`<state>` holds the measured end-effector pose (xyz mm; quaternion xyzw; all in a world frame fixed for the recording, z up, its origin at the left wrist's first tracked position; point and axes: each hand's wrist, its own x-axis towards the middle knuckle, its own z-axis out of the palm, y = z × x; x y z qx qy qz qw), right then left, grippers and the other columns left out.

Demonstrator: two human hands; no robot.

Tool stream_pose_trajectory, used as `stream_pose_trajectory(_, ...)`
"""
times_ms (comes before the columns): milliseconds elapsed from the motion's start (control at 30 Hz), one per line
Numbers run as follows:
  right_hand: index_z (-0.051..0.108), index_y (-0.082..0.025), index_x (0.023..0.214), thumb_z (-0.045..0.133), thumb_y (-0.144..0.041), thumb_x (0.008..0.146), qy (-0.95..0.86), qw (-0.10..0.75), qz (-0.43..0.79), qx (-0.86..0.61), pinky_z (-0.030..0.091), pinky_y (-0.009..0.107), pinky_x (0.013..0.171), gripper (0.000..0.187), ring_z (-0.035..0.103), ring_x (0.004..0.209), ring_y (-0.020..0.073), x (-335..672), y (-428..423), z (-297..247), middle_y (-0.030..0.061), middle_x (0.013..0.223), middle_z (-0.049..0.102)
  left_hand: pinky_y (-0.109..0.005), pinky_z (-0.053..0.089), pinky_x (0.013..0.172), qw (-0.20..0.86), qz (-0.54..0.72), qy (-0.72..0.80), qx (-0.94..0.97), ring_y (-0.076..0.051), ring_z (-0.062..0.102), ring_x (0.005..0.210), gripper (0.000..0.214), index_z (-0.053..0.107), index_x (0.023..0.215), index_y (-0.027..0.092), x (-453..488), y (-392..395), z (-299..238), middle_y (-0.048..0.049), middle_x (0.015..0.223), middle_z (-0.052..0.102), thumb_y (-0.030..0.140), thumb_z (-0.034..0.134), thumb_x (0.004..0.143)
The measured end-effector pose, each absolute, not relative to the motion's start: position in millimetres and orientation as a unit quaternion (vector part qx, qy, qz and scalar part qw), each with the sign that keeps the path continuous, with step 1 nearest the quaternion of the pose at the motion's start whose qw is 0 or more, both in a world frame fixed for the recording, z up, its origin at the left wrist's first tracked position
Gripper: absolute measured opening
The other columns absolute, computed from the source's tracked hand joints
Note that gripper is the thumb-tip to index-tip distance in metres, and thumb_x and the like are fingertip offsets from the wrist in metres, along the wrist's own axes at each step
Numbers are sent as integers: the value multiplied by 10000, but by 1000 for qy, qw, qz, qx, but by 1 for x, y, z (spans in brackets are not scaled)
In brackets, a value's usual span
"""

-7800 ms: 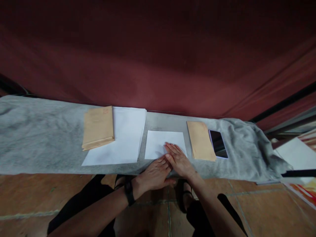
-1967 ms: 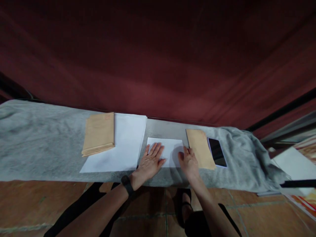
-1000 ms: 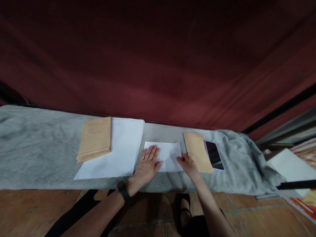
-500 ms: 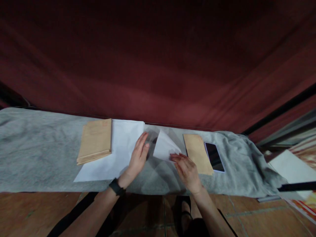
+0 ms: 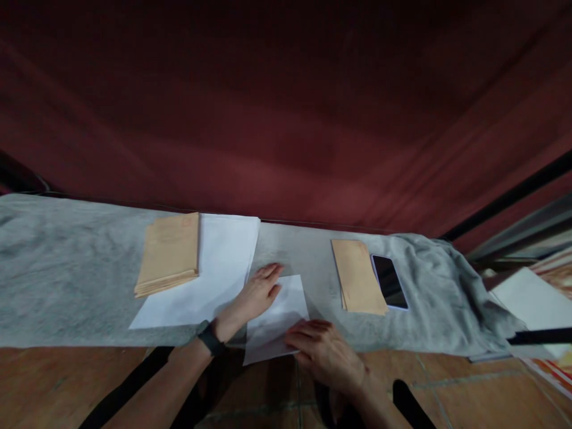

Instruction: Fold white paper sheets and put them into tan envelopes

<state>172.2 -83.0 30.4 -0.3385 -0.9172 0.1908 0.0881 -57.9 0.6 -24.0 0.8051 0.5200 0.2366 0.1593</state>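
A small white sheet of paper (image 5: 280, 307) lies at the front edge of the grey cloth, its lower end hanging over. My left hand (image 5: 259, 292), with a dark watch at the wrist, rests over its upper left side, fingers stretched out. At the lower right edge my right hand (image 5: 324, 351) has its fingers bent and closed on the paper; their tips are partly hidden. Left of my left hand is a stack of larger white sheets (image 5: 223, 256), partly covered by a pile of brown envelopes (image 5: 172, 247).
On the right lie a few brown envelopes (image 5: 358, 277) beside a phone (image 5: 389, 283) with a pale purple case. Grey cloth (image 5: 67, 268) covers the narrow surface, with a dark red panel (image 5: 286, 149) behind it. Tiled floor (image 5: 465, 387) shows below.
The white sheet has moved from a raised, tilted position down to the cloth's front edge. My right hand has come down and nearer with it; my left hand has moved slightly downward onto the sheet.
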Motion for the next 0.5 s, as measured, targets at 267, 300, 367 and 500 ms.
stream_pose_trajectory(267, 657, -268, 1072, 629, -191, 932, -926, 80, 144, -338, 496, 294, 872, 162, 677, 923, 173, 174, -81, 28, -29, 1053, 750, -424, 507, 945, 165, 203, 562, 784, -274, 628, 1025, 190, 699, 994, 203, -51, 8, -22, -85, 994, 673, 186, 678, 806)
stream_pose_trajectory(300, 653, -266, 1077, 643, -202, 928, -928, 86, 137, -336, 497, 299, 865, 163, 674, 922, 178, 175, -81, 27, -26, 1053, 748, -415, 510, 918, 187, 208, 567, 775, -270, 635, 987, 151, 693, 922, 198, -51, 10, -21, -74, 945, 669, 160, 697, 777)
stream_pose_trajectory(367, 650, -258, 1083, 654, -212, 925, -930, 103, 121, -332, 496, 305, 851, 164, 669, 908, 183, 175, -81, 27, -17, 1037, 746, -372, 518, 853, 218, 218, 565, 765, -242, 645, 909, 107, 661, 808, 197, -49, 15, -17, -46, 872, 655, 119, 703, 748)
stream_pose_trajectory(500, 663, -232, 1088, 616, -204, 951, -934, 150, 70, -318, 497, 319, 828, 147, 661, 866, 192, 175, -82, 29, 13, 1003, 749, -296, 513, 816, 236, 246, 539, 770, -180, 655, 872, 105, 631, 826, 209, -44, 24, -7, -12, 910, 667, 110, 651, 801)
